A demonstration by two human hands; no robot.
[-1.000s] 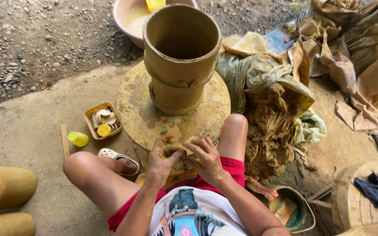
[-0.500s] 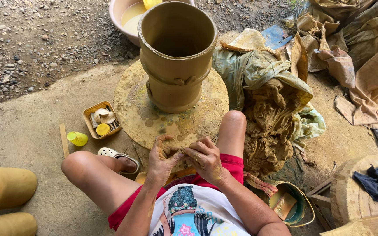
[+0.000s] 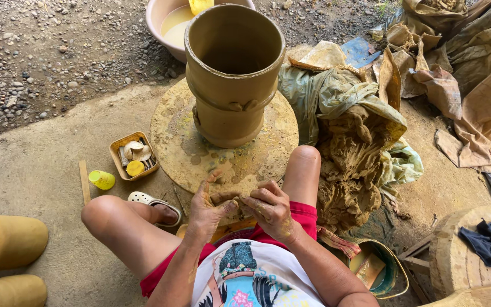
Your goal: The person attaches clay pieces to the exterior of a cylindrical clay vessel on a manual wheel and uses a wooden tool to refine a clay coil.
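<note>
Both clay-smeared hands meet over a small lump of wet brown clay (image 3: pixel 227 200), just at the near edge of the round, clay-caked turntable disc (image 3: pixel 177 142). The left hand (image 3: pixel 208 206) closes its grip on the lump from the left, fingers curled around it and thumb raised; the right hand (image 3: pixel 269 208) presses in from the right, its grip also closed on the clay. The lump sits between the person's bent knees, above the red shorts (image 3: pixel 302 213).

On the middle of the disc stands a tall, unfired, ochre clay pot (image 3: pixel 231 79) with a raised band around its waist, well clear of the hands. To the disc's left lie a small yellow tray of shaping tools (image 3: pixel 133 154) and a yellow-green cup (image 3: pixel 102 180). A heap of raw clay on plastic sheeting (image 3: pixel 350 153) lies just beside the right knee. A pink basin of murky water (image 3: pixel 169 23) sits behind the pot.
</note>
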